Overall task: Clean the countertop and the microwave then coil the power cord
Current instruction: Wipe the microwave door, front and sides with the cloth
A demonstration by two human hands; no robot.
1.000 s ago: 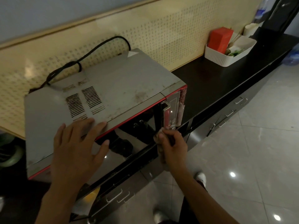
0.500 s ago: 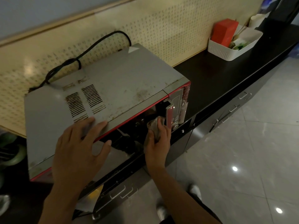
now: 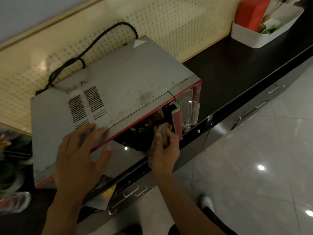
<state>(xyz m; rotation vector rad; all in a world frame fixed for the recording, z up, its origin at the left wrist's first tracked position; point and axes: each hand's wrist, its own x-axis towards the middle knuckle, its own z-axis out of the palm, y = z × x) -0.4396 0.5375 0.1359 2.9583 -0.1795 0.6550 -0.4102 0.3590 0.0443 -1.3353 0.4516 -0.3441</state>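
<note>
While my left hand [image 3: 79, 156] lies flat with fingers spread on the near left of the microwave [image 3: 108, 99] top, bracing it, I see the power cord [image 3: 88, 50] looping along the far left edge, well beyond that hand. Its loop runs left to right behind the casing, so the left hand is nearer it. Further right, my right hand [image 3: 165, 146] grips a cloth [image 3: 161, 131], fingers curled round it, against the door glass beside the handle [image 3: 176, 119], above the dark countertop [image 3: 237, 65].
</note>
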